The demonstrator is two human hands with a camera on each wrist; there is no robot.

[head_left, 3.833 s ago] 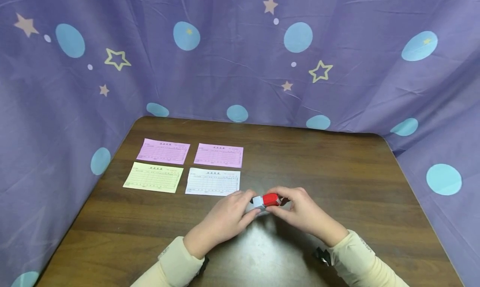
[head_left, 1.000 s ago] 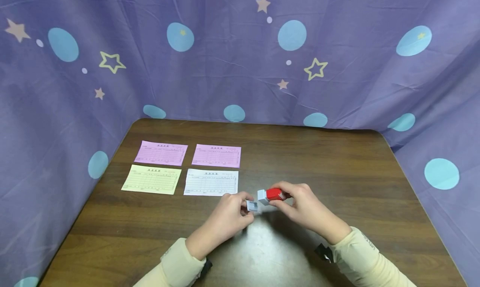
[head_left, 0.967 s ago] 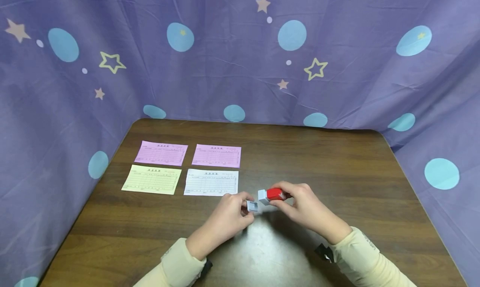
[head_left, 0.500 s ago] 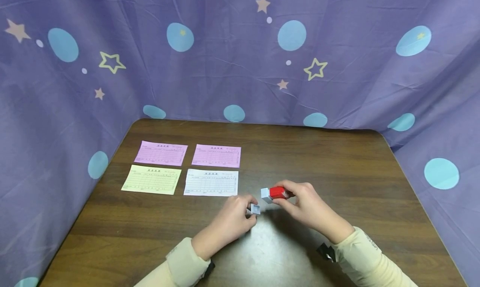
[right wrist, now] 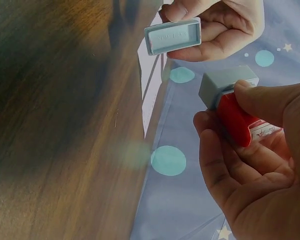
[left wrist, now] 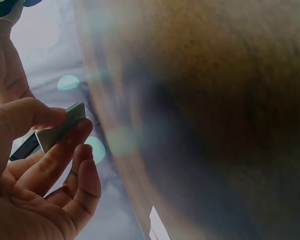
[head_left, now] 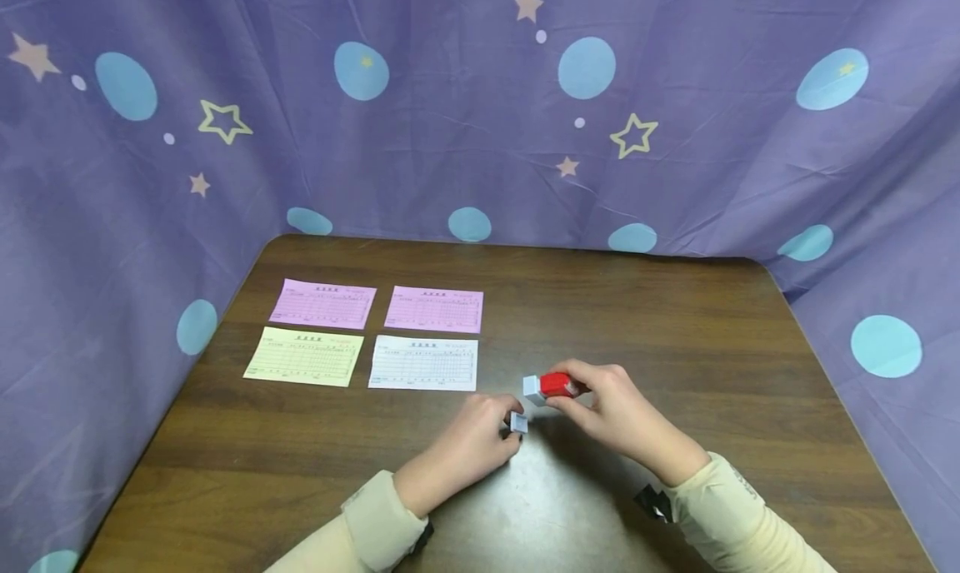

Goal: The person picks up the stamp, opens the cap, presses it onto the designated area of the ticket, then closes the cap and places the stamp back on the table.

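Observation:
My right hand (head_left: 618,411) grips a stamp (head_left: 555,385) by its red handle between thumb and fingers, with the light grey block end facing left. Just left of it, my left hand (head_left: 476,435) pinches a small grey stamp cap (head_left: 519,423). In the right wrist view the hollow inside of the cap (right wrist: 174,37) faces the camera, and the stamp (right wrist: 234,117) is apart from it. The left wrist view shows the cap (left wrist: 62,127) edge-on between thumb and fingers. Both things are held above the wooden table, and the stamp's printing face is hidden.
On the left half of the table (head_left: 637,323) lie two pink slips (head_left: 324,304) (head_left: 435,310) at the back. A yellow slip (head_left: 304,357) and a white slip (head_left: 423,363) lie in front of them. A purple patterned curtain (head_left: 450,140) encloses the table's back and sides.
Earlier both hands met at the stamp; now the cap is off and apart from it. Over the last second, the left hand moved right and nearer with the cap, while the stamp shifted slightly right.

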